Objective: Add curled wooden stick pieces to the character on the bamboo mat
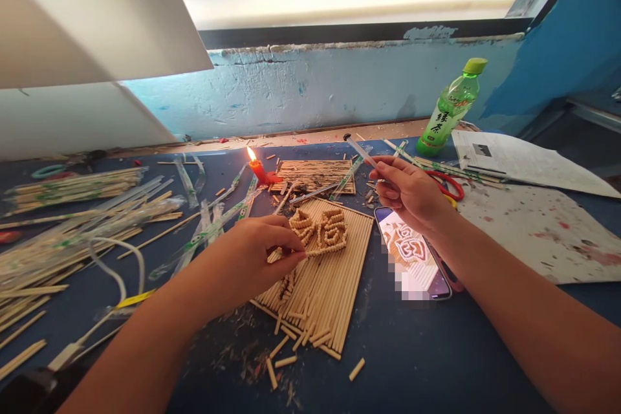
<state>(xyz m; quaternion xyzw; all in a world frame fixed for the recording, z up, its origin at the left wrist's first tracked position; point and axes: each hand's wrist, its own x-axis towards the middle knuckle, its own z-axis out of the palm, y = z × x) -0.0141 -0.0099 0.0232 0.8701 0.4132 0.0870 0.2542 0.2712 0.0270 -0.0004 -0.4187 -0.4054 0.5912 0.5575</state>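
Note:
My left hand (pixel 257 255) is closed in a pinch on a small wooden stick piece, resting on a mat of wooden sticks (pixel 334 291) laid side by side. Short stick pieces (pixel 323 229) form a raised pattern on the mat just right of my fingertips. My right hand (pixel 410 191) is raised above a phone (pixel 412 255) and grips a clear glue stick (pixel 359 149) that points up and to the left. A lit red candle (pixel 257 168) burns behind the mat.
A second stick mat (pixel 315 174) lies behind. Bundles of chopsticks and wrappers (pixel 72 220) cover the left side. Red scissors (pixel 449 184), a green bottle (pixel 451 107) and papers (pixel 528 162) sit to the right. Cut stick bits (pixel 286 356) litter the front.

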